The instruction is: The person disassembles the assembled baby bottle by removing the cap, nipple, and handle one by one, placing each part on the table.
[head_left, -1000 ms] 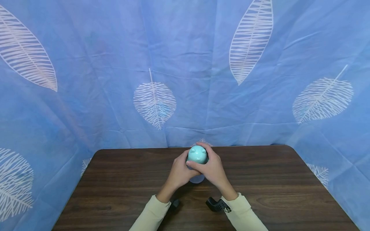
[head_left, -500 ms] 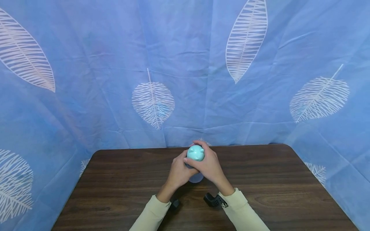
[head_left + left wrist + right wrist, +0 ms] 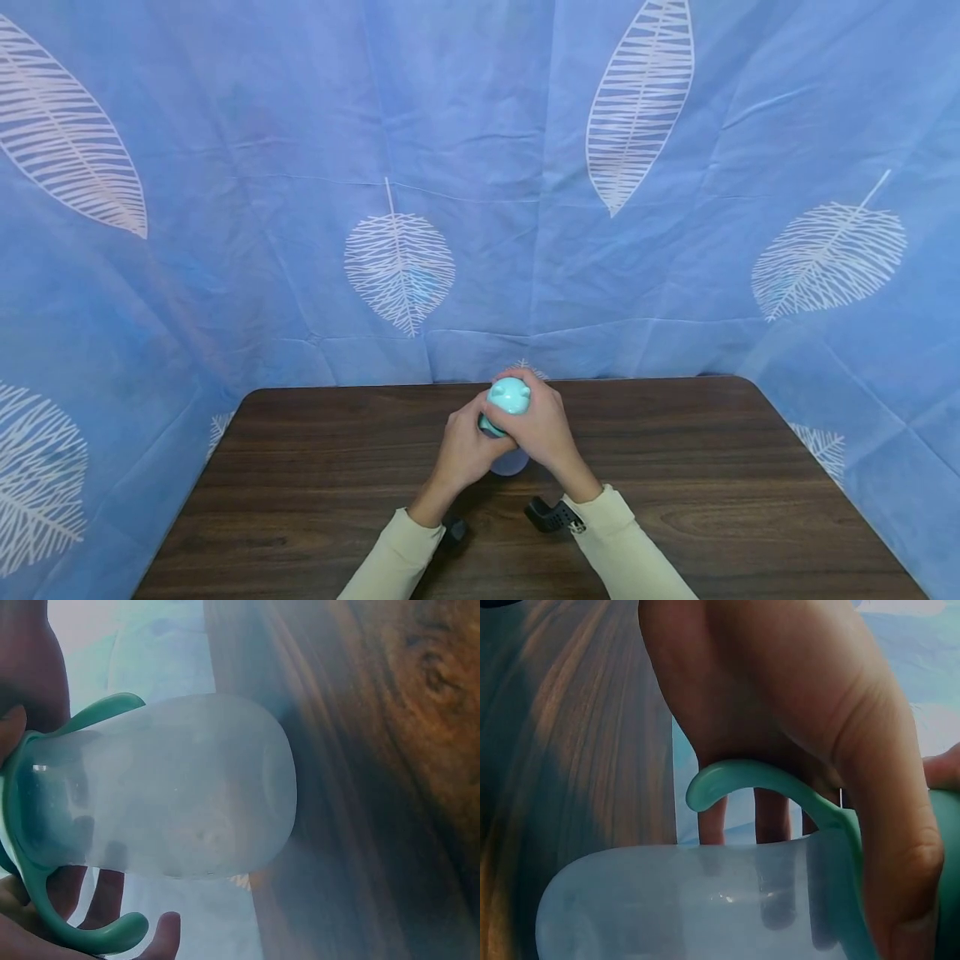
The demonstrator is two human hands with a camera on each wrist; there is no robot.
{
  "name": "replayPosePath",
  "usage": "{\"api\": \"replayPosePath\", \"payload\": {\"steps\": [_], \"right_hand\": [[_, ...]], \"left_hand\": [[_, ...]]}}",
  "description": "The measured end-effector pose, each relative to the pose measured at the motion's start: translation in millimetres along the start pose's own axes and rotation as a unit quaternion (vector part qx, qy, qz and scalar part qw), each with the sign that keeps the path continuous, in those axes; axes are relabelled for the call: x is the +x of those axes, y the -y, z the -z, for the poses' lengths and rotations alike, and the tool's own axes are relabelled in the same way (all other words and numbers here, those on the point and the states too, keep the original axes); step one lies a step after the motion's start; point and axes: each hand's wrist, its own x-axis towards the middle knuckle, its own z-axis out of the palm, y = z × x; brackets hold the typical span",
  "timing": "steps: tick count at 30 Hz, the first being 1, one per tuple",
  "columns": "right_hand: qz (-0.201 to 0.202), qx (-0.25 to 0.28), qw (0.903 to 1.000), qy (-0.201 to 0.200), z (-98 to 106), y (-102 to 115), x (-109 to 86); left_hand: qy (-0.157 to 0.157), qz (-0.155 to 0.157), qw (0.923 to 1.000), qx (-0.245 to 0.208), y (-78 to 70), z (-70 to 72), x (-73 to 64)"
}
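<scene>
A translucent baby bottle (image 3: 180, 787) with a rounded mint-green cap (image 3: 508, 395) and curved green handles (image 3: 112, 935) is between both hands. The cap bears two small ear-like bumps. My left hand (image 3: 463, 446) grips the bottle around its upper part, by the handle ring. My right hand (image 3: 542, 423) is curled round the cap, its thumb across the near side, and its fingers reach behind the bottle in the right wrist view. The bottle stands roughly upright over the table; whether its base touches the wood is unclear. Its contents cannot be made out.
A dark wooden table (image 3: 712, 475) spreads out beneath the hands. Behind and at the sides hangs a blue cloth (image 3: 495, 125) with white leaf prints. Dark straps (image 3: 551, 515) sit at the cuffs of the cream sleeves (image 3: 626, 542).
My right hand has shifted slightly left and the cap appears to have turned a little. More of a green ring below the cap shows now. My left hand stays nearly still.
</scene>
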Motion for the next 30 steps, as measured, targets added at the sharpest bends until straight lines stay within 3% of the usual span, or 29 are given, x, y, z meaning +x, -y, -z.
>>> {"api": "replayPosePath", "payload": {"steps": [14,30], "right_hand": [[-0.016,-0.035,0.9986,-0.037,-7.0,1.0,2.5],[-0.019,-0.029,0.9984,-0.044,-7.7,2.3,3.8]], "left_hand": [[-0.011,-0.012,0.9996,0.021,3.4,0.9,0.8],[-0.003,0.003,0.9998,0.020,3.6,1.7,1.7]]}}
